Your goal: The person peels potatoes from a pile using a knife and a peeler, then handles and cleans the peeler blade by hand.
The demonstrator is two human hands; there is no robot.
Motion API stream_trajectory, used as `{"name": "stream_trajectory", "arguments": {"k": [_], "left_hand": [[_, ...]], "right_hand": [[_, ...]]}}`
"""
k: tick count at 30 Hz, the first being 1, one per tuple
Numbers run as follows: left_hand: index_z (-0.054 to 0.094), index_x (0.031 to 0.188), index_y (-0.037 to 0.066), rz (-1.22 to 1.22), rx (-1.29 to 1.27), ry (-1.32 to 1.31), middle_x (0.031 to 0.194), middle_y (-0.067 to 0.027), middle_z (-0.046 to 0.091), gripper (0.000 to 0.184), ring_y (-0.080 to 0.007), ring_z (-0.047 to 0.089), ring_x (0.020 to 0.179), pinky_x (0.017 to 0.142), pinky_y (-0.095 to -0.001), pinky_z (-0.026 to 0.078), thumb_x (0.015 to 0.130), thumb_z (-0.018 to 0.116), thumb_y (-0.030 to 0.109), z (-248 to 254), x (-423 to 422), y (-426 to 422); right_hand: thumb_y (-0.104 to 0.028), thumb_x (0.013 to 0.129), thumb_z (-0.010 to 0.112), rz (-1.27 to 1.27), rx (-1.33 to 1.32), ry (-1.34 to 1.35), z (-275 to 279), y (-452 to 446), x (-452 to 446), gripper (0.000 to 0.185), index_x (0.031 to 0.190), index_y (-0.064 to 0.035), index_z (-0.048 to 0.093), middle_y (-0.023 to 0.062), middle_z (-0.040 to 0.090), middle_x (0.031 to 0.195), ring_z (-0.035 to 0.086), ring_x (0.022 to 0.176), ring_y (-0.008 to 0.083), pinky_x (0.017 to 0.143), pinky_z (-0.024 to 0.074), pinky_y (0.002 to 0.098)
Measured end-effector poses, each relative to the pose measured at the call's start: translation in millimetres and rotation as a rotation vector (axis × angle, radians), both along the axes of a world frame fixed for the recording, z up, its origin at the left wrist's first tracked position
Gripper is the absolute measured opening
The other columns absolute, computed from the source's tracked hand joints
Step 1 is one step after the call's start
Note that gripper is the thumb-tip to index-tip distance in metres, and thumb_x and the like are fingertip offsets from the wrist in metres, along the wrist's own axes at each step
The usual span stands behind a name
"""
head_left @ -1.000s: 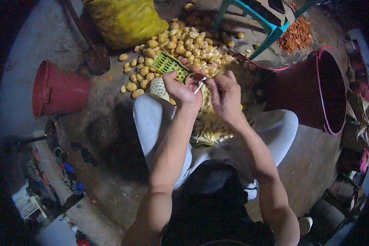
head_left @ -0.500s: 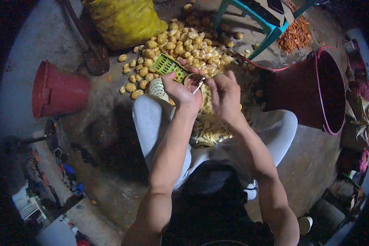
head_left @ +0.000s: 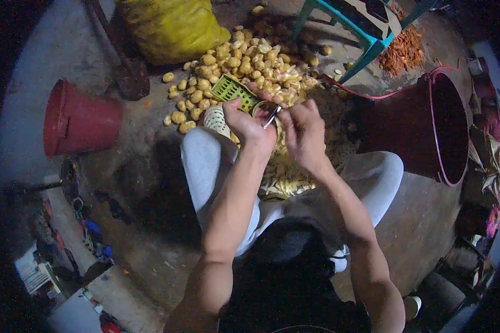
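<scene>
In front of my knees, my left hand (head_left: 249, 125) is wrapped round a green grater (head_left: 232, 91), whose slotted end points to the far left. A ring-shaped opening at its near end has a thin, shiny whitish strip (head_left: 271, 117) across it. Close to the strip on the right is my right hand (head_left: 304, 130), its fingers curled together. What they hold, if anything, is hidden. Pale yellowish pieces (head_left: 286, 187) lie beneath both hands. Beyond the grater, a heap of potatoes (head_left: 244, 64) covers the floor, some brown-skinned and some pale.
A yellow sack (head_left: 172, 33) stands behind the heap, with a shovel (head_left: 130, 80) beside it. One red bucket (head_left: 86, 119) is at left, a bigger dark red one (head_left: 414, 130) at right. A teal stool (head_left: 366, 44) stands near orange scraps (head_left: 403, 50).
The view has shifted slightly. Both hands stay close together at the grater, which sits a little farther right in the picture; the right fingers have moved only slightly.
</scene>
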State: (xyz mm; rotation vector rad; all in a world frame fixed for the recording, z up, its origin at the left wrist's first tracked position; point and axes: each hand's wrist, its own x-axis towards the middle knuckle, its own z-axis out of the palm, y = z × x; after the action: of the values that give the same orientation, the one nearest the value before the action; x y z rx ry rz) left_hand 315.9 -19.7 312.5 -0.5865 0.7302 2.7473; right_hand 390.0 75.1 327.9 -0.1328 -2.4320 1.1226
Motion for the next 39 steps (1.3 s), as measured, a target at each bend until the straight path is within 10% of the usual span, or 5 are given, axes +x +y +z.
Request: {"name": "stream_trajectory", "arguments": {"k": [25,29,39], "left_hand": [[0.056,0.102,0.007,-0.068,-0.014,0.013,0.071,-0.0086,0.056,0.028,-0.0224,0.057,0.068,0.066,-0.0369,0.052,0.082,0.046,0.024,3,8,0],[0.053,0.112,0.013,0.066,-0.091,0.088,0.083,-0.0036,0.06,0.03,-0.0196,0.06,0.076,0.069,-0.0377,0.053,0.083,0.057,0.013,-2,-4,5],[0.044,0.128,0.004,-0.132,0.031,0.266,0.073,-0.0126,0.06,0.056,-0.0251,0.059,0.064,0.063,-0.0406,0.051,0.08,0.042,0.032,10,1,-2]], "right_hand": [[-0.011,0.083,0.064,0.052,0.007,-0.057,6,1,8,0.014,0.076,-0.0003,0.061,0.0161,0.056,0.071,0.049,0.074,0.0346,0.067,0.0405,0.0436],[-0.023,0.091,0.06,0.011,-0.34,-0.171,-9,15,7,0.029,0.08,0.0032,0.061,0.0153,0.054,0.068,0.05,0.069,0.0282,0.064,0.0399,0.0392],[-0.027,0.093,0.058,0.075,-0.353,-0.197,-11,17,7,0.036,0.076,0.0045,0.057,0.0149,0.048,0.063,0.044,0.062,0.0249,0.059,0.0368,0.0386]]}}
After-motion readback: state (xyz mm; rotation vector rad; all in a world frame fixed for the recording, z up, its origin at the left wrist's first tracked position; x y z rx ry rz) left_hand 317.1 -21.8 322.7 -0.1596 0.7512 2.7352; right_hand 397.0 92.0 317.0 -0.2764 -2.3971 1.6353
